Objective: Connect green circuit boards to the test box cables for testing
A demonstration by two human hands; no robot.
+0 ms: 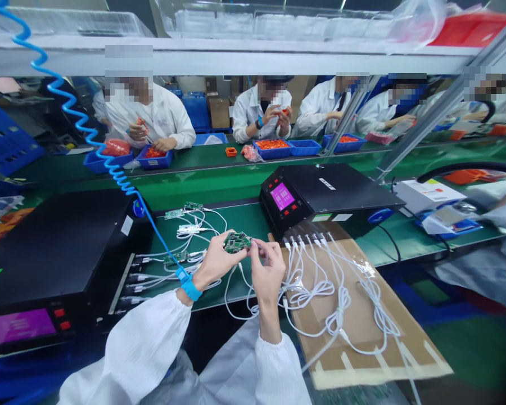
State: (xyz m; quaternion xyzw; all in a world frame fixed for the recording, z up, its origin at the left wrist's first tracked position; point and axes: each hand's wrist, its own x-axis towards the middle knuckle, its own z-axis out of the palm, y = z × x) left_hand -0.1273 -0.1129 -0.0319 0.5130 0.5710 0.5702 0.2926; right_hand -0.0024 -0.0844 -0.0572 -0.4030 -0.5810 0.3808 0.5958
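Observation:
My left hand (219, 260), with a blue strap on its wrist, holds a green circuit board (236, 242) between thumb and fingers. At the board's right end, my right hand (267, 267) is closed in a pinch; what its fingertips grip is too small to make out. Several more green boards (175, 214) lie on the green table behind my left hand, joined to white cables (188, 242). These cables run to the black box (63, 242) on the left.
Another black box (329, 194) with a lit screen stands at the right. White cables (341, 304) from it lie coiled on a cardboard sheet (383, 360). A blue coiled cord (118, 174) hangs down to my left wrist. Across the table, several people handle orange parts (272, 144).

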